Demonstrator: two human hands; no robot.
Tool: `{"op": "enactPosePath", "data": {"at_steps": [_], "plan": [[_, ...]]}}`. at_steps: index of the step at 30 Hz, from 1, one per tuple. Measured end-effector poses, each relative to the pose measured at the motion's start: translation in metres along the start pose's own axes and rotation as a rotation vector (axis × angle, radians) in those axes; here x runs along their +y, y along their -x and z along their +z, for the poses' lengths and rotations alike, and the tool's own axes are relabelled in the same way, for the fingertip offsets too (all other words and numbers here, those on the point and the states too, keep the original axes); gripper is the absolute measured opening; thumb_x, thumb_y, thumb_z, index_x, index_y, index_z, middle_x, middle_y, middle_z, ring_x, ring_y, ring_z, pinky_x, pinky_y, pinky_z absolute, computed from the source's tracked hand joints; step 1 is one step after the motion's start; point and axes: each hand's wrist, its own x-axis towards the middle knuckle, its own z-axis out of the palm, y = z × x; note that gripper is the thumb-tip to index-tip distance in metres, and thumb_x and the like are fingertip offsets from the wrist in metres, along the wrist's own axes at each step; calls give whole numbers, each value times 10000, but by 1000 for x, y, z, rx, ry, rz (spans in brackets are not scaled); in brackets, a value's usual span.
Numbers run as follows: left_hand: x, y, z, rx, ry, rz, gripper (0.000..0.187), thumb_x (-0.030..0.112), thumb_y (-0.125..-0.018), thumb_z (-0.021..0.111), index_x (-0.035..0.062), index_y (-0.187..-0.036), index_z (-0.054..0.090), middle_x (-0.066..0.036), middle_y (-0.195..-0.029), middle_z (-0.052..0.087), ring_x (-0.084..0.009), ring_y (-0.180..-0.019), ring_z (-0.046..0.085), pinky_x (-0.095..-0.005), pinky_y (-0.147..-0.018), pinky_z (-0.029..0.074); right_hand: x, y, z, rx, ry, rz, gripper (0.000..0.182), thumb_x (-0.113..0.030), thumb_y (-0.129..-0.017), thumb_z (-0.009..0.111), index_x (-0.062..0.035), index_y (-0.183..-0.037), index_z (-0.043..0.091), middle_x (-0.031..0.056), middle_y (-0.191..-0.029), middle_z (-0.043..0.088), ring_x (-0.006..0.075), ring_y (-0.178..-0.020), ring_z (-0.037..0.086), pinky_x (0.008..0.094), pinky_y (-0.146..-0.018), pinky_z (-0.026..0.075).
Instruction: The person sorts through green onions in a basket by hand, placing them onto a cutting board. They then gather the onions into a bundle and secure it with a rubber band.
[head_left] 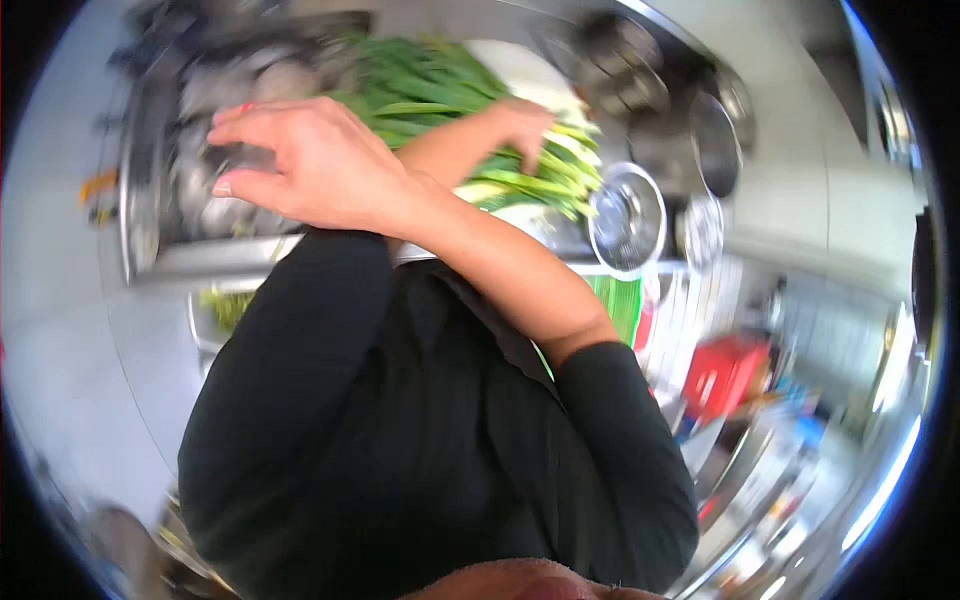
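A large bunch of green onions (430,85) lies across the metal sink counter, dark leaves to the left and pale stalk ends to the right. My left forearm passes under my right one, so the arms cross. Among the pale stalks is my left hand (520,128), fingers curled down over them, partly hidden and blurred. My right hand (305,160) hovers at the left, fingers and thumb apart, holding nothing. Below it are blurred whitish, shiny shapes (205,190) in the sink, whose kind I cannot make out. A red band shows on one finger.
A metal strainer bowl (628,220) stands right of the stalks. Farther right are metal pots (715,145) and another round metal item (700,232). The sink's metal rim (200,260) runs along my front. A red crate (725,375) stands at the lower right.
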Motion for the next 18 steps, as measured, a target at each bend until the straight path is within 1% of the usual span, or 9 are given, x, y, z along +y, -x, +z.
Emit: {"op": "enactPosePath", "data": {"at_steps": [1,3,4,5,6,7,9,12,18], "plan": [[-7,-5,7,221,-87,59,645,382,-492,896,15,-985,702,-157,-1020,712,-316,-915,686,-408,-794,554,15,21,-20,90,-89,56,407,-311,-863,728,-38,-1160,678,118,-1174,689,235,-1026,666,347,-870,523],[7,-6,-12,6,-69,-40,1080,407,-471,916,-6,-1364,470,-209,-1325,563,-344,-1179,571,-414,-1003,466,30,71,-70,209,-227,271,338,-228,-868,741,-19,-1129,690,85,-1087,713,134,-951,645,281,-815,512],[9,-7,-14,10,-90,-26,1123,426,-469,912,-3,-1392,439,-217,-1336,551,-352,-1187,561,-416,-1009,461,36,105,-94,298,-267,344,319,-204,-878,726,-9,-1127,692,67,-1026,721,126,-927,638,278,-815,505],[11,-7,-16,19,-108,-17,1166,446,-466,908,0,-1420,408,-224,-1347,539,-360,-1196,552,-419,-1016,456,53,146,-112,356,-246,428,258,-202,-896,700,-19,-1078,707,52,-961,718,87,-763,612,234,-679,491],[12,-9,-21,35,-123,-14,1209,465,-463,904,3,-1448,377,-232,-1358,527,-369,-1205,542,-421,-1022,452,44,183,-135,357,-451,894,235,-222,-924,666,-33,-1059,698,41,-940,709,42,-577,498,191,-518,391],[17,-1,-35,-62,-66,-30,1266,502,-458,895,5,-1477,332,-280,-1354,503,-406,-1211,523,-427,-1054,424,52,224,-133,516,-646,885,282,-277,-940,643,-32,-1077,677,32,-881,686,22,-493,371,183,-443,280],[-2,-24,-25,-94,-41,-28,1252,498,-465,895,8,-1474,340,-313,-1350,488,-432,-1216,503,-431,-1068,406,75,299,-119,787,-685,1008,366,-356,-960,618,-16,-1097,629,25,-835,656,36,-490,392,181,-441,297],[-11,-32,-25,-170,78,41,1350,427,-485,912,-61,-1508,179,-305,-1450,410,-377,-1352,414,-387,-1128,342,108,364,-97,1300,-1167,1061,423,-432,-956,614,-22,-1061,599,-4,-758,599,48,-468,392,207,-428,300],[8,-33,-41,-306,99,-58,1395,382,-506,906,-72,-1524,68,-319,-1441,412,-366,-1334,439,-366,-1127,337,206,439,-110,1708,-1461,765,558,-524,-968,544,-6,-1176,531,-5,-713,528,68,-466,362,218,-433,307]]}}
